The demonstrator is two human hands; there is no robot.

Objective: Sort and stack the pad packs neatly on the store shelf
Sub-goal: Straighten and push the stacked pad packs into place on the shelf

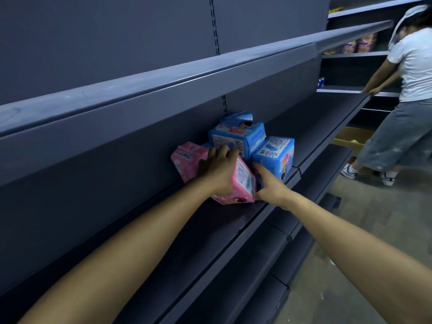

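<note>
Two pink pad packs [243, 183] and [187, 160] and three blue packs [236, 136], [275, 155], [236, 116] lie jumbled and tilted mid-shelf [210, 230], touching, near its front edge.

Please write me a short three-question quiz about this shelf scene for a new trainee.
1. True or false: both hands hold the same pink pack.
2. How many pink packs are visible on the shelf?
3. Which pack stands nearest the shelf's front edge: A) the far pink pack, B) the right-hand blue pack, C) the blue pack on top?

Key
1. True: the left hand grips its top and the right hand its side.
2. Two.
3. B.
</note>
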